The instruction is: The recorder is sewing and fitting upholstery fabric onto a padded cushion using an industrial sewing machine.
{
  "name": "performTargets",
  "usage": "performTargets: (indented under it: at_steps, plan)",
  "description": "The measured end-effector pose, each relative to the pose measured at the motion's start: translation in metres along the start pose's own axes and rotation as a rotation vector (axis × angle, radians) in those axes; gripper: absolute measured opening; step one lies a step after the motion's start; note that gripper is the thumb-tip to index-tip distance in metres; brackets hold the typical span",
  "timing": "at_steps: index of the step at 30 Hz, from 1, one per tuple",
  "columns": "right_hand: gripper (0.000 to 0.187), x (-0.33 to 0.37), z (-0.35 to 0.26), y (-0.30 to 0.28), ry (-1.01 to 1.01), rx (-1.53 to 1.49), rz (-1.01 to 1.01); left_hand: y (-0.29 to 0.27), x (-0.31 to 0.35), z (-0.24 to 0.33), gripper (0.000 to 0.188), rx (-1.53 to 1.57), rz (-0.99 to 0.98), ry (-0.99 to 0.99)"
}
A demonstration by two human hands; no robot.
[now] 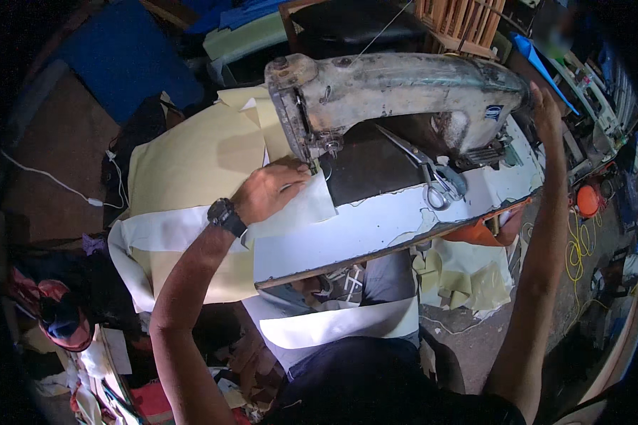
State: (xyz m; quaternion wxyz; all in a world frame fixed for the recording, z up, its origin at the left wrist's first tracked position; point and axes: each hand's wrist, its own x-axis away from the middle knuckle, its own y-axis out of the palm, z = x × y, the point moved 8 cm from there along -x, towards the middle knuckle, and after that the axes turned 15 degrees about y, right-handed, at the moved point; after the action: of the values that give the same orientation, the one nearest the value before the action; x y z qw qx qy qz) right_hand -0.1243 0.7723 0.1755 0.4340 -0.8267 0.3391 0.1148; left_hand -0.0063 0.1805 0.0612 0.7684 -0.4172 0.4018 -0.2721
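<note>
An old, worn sewing machine stands on the worktable, its needle end at the left. My left hand, with a black watch on the wrist, is closed on cream sheet material right beside the presser foot. A white flap of the material extends past the fingers to the right. My right arm reaches up along the machine's right side. There my right hand wraps round the handwheel end, which it mostly hides.
Scissors lie on the machine bed, blades pointing toward the machine. The white tabletop has a chipped front edge. A white strip rests across my lap. Scraps lie below the table, and a yellow cord coils at the right.
</note>
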Motion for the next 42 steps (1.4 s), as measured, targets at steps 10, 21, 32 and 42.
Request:
performTargets:
  at_steps: [10, 21, 32, 42]
  plan:
    - [0.032, 0.218, -0.081, -0.070, 0.050, -0.399, -0.048, -0.007, -0.012, -0.013, 0.043, -0.120, 0.383, -0.562]
    - [0.023, 0.287, -0.043, -0.076, 0.111, -0.587, -0.372, -0.012, -0.003, 0.023, 0.021, -0.127, 0.466, -0.422]
    - [0.020, 0.333, -0.059, -0.032, 0.048, -0.633, -0.648, 0.000, -0.014, 0.069, 0.008, -0.437, 0.444, 0.085]
    - [0.024, 0.399, -0.085, -0.007, 0.059, -0.738, -1.046, 0.047, 0.003, 0.175, 0.002, 0.175, 0.567, -0.215]
